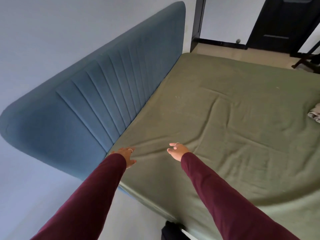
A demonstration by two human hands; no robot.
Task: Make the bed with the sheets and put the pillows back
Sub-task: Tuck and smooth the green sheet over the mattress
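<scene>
An olive green sheet [233,118] covers the mattress, with creases running across its near half. My left hand [127,155] lies flat with spread fingers on the sheet at the corner next to the blue padded headboard [97,94]. My right hand [177,150] hovers over or lightly touches the sheet a little to the right, fingers loosely curled and holding nothing. Both arms are in dark red sleeves. No pillows are in view.
A bundle of pale cloth [315,114] lies on the bed at the right edge of the view. Beyond the bed are tan floor, a dark door [284,23] and dark furniture legs [306,61]. A black object [170,230] sits by the bed's near side.
</scene>
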